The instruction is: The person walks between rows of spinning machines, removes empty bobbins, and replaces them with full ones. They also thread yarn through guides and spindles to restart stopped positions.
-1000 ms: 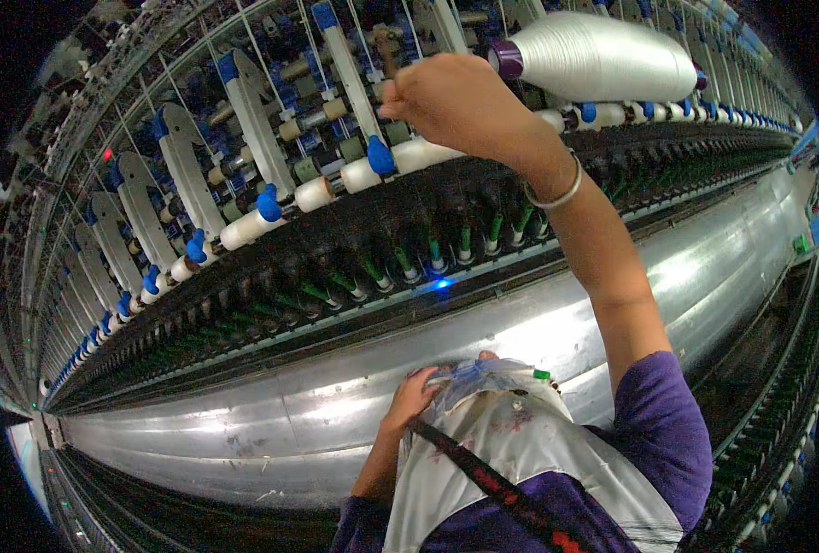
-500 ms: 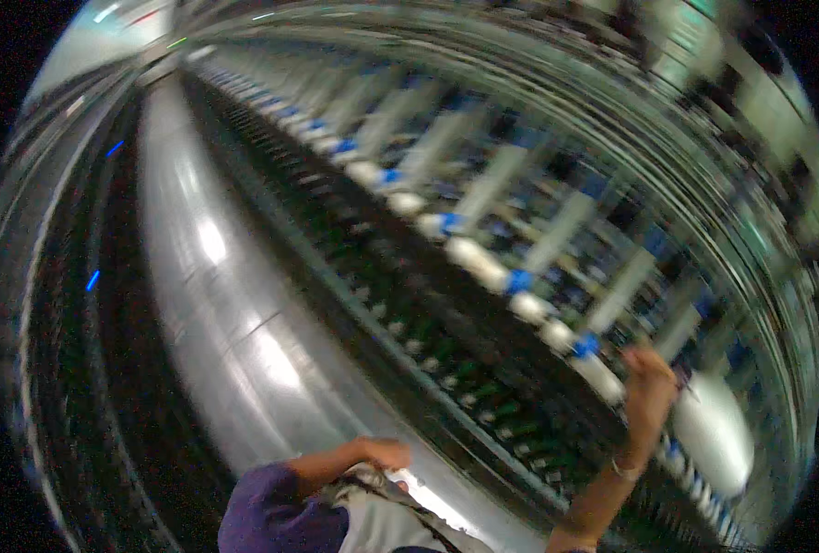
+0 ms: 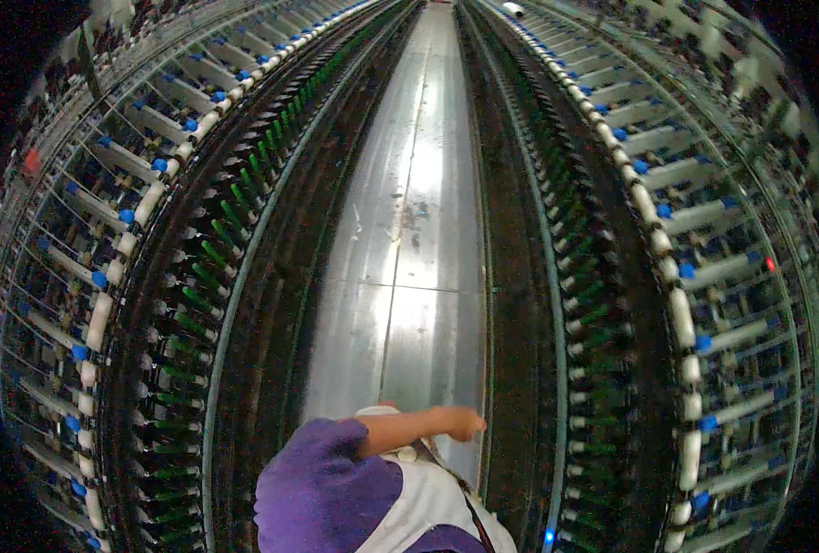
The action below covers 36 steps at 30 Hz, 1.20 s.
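My left forearm crosses in front of my body from a purple sleeve. My left hand (image 3: 465, 424) is closed, its fingers curled in; whatever it holds, if anything, is hidden. It is over the grey walkway (image 3: 437, 341), just above the pale apron (image 3: 423, 498) on my front. Nothing of my right hand shows in the picture.
Long spinning frames line both sides of the aisle. Green bobbins (image 3: 211, 253) stand in rows on the left frame, with white rollers (image 3: 99, 321) and blue parts beyond them. The right frame has similar white rollers (image 3: 681, 318). Rails (image 3: 557, 369) edge the aisle.
The view has swung round to face straight down the aisle. My right hand, raised beside a large white spool at the right frame, has left the picture. My left arm stays bent across my front.
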### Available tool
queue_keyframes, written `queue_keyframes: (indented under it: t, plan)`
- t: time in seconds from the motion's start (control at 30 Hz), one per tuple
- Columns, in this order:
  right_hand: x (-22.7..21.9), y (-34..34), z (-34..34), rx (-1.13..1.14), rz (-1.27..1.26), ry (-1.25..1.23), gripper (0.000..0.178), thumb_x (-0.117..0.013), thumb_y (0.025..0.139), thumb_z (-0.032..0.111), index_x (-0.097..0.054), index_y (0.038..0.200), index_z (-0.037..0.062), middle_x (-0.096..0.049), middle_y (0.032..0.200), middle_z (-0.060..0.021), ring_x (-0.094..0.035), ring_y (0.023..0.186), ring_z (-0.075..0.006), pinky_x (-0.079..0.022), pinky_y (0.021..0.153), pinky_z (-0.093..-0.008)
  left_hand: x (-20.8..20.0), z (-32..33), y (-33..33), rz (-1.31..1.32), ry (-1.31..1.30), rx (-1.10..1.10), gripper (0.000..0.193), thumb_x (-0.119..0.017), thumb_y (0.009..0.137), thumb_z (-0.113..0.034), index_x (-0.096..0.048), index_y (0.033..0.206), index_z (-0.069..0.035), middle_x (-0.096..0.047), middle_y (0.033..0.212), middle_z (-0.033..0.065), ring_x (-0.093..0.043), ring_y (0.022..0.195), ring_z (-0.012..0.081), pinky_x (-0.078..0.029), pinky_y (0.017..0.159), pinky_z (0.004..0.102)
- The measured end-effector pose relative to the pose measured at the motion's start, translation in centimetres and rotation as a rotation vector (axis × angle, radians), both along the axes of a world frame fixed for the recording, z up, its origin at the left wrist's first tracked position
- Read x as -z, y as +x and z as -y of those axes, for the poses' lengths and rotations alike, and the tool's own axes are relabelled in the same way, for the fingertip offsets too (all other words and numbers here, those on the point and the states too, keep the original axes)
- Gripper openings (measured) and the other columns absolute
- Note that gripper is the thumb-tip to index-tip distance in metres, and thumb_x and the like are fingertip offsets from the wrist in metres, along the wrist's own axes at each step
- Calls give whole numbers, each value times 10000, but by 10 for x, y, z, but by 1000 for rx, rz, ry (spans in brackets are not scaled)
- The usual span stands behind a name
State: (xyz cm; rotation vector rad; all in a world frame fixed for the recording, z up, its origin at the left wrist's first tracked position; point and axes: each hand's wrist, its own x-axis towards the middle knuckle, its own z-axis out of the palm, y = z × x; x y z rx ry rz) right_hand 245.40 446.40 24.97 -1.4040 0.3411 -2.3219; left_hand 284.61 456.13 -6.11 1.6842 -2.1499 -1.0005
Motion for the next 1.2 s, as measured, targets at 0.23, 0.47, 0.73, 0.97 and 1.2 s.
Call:
queue_keyframes:
  t: [0.23,0.47,0.73,0.97,1.2]
  plan:
    - [-81,312,74,-1769,585,169,283,-445,958,157,-516,693,89,-503,683,-45,-237,422,-101,-212,403,-275,-40,-15,152,-18,147,-325,345,-607,762,-100,-582,1101,-39,-627,972,227,-601,941,384,-490,778,461]
    - [-105,598,112,-2337,551,374,173,-489,881,79,-530,714,91,-542,631,-33,-258,338,-47,-181,343,-205,-3,2,287,-399,251,-538,379,-587,751,-87,-585,1129,-58,-627,1016,218,-589,978,370,-462,833,445]
    - [-109,852,204,-2696,670,422,134,-491,904,116,-549,789,78,-584,675,-36,-260,343,-24,-188,361,-199,-28,71,494,-64,-52,-1043,471,-581,771,-87,-507,1231,-17,-588,1108,232,-561,1005,400,-446,879,448]
    - [-129,1039,222,-3125,642,548,129,-508,871,56,-553,757,14,-570,649,-119,-311,312,-82,-221,328,-228,-47,76,625,-421,-169,-1553,408,-587,797,-72,-549,1201,-32,-615,1104,176,-606,999,269,-468,881,353]
    - [-130,1190,230,-3242,700,632,231,-381,904,29,-471,692,43,-483,527,-125,-341,308,-116,-208,299,-254,-143,8,800,-77,-635,-1897,287,-564,816,1,-625,1095,-33,-647,1045,95,-606,965,180,-468,855,297]
